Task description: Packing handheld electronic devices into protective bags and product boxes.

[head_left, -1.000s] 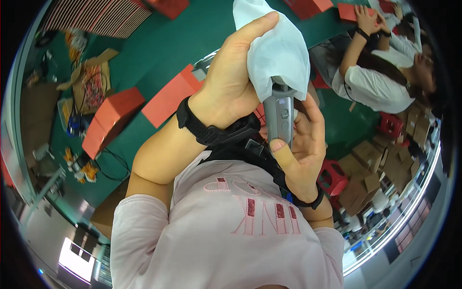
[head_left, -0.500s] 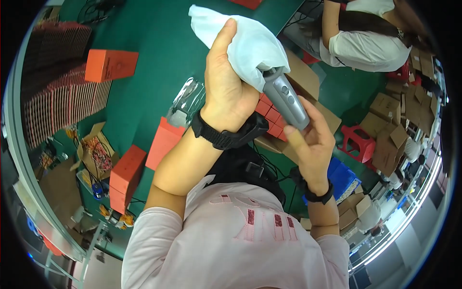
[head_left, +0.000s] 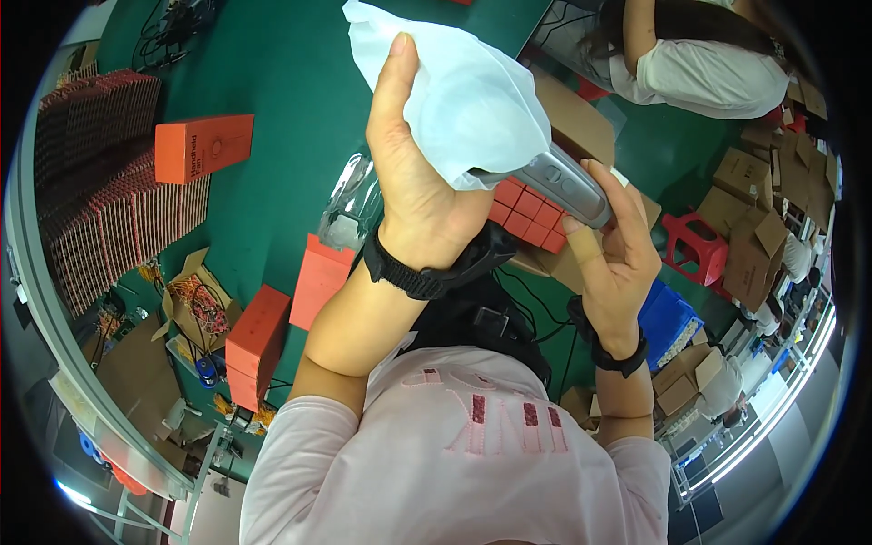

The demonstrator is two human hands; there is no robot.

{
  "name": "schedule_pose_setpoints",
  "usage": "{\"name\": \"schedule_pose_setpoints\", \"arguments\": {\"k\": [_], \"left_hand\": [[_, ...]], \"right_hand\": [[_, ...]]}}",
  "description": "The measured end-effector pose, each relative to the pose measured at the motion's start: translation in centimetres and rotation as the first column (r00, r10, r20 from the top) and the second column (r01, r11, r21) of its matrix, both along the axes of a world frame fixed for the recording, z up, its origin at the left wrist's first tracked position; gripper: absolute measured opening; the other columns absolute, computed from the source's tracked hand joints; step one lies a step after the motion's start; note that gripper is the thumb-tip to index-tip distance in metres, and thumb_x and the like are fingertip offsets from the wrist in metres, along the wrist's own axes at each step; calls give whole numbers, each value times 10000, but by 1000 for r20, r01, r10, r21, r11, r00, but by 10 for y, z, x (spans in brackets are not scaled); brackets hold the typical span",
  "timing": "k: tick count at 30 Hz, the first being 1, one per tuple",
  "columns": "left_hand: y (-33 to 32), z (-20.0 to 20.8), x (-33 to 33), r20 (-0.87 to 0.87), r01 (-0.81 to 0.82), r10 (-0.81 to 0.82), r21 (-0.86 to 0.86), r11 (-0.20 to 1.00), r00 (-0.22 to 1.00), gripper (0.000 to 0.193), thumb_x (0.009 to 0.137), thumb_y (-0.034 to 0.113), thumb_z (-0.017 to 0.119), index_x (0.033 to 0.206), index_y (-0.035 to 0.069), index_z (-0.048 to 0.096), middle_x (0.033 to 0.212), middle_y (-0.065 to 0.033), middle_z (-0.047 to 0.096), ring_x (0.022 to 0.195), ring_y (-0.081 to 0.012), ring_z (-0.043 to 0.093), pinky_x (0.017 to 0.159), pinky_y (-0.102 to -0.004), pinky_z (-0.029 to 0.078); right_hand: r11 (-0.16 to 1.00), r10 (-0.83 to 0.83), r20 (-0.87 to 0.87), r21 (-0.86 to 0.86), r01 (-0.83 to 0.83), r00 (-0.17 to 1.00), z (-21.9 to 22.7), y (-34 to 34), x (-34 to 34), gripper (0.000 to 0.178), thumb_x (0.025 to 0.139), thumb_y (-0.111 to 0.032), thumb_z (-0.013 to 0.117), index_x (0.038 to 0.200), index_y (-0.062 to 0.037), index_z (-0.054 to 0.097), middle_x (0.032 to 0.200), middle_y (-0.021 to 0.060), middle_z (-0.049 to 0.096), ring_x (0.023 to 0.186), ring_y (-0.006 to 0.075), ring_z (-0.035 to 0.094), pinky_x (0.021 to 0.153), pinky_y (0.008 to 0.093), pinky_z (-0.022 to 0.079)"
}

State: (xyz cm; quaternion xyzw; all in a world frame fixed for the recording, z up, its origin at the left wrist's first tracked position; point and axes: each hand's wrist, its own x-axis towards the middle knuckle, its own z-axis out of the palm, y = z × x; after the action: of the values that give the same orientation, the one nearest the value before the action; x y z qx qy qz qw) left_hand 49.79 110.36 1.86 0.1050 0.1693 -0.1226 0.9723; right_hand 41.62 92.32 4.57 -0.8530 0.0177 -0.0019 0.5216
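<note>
A pale bluish-white soft bag (head_left: 477, 100) is held up by my left hand (head_left: 425, 177), whose thumb lies over its front while the other fingers are behind it. From the bag's open end sticks out the grey handle of a handheld fan (head_left: 570, 186), with buttons along its side; the fan's head is hidden inside. My right hand (head_left: 618, 263) pinches the lower end of the handle between thumb and fingers. One of its digits wears a tan bandage.
On the green table (head_left: 282, 136) are an orange box (head_left: 204, 148), more orange boxes (head_left: 257, 345), clear plastic packaging (head_left: 350, 204) and a carton of small orange boxes (head_left: 531, 213). Stacked dividers (head_left: 127, 209) stand left. A person (head_left: 704, 77) sits far right, near a red stool (head_left: 695, 247).
The handle has tilted closer to level, and more of it is covered by the bag. My right hand has moved rightward with the handle's end; my left hand has shifted slightly left.
</note>
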Motion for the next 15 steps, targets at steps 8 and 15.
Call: {"name": "schedule_pose_setpoints", "arguments": {"k": [8,15], "left_hand": [[9,4,-6,9,-15,16,-28,999,1000,317,985,414,573,1124,138,643,1048,-10,688,1007,-200,639,932,-385,499],[1,3,-5,-51,-61,65,84,995,997,340,1013,441,525,1131,138,621,1060,-10,675,1016,-202,635,939,-380,492]], "right_hand": [[995,75,23,-68,-74,997,8,7,-10,509,870,33,698,1360,35,560,1282,122,534,1206,200,519,1029,310,404],[994,82,5,-75,-81,997,16,11,-13,495,882,-19,716,1351,39,568,1277,118,555,1181,193,534,1036,315,407]]}}
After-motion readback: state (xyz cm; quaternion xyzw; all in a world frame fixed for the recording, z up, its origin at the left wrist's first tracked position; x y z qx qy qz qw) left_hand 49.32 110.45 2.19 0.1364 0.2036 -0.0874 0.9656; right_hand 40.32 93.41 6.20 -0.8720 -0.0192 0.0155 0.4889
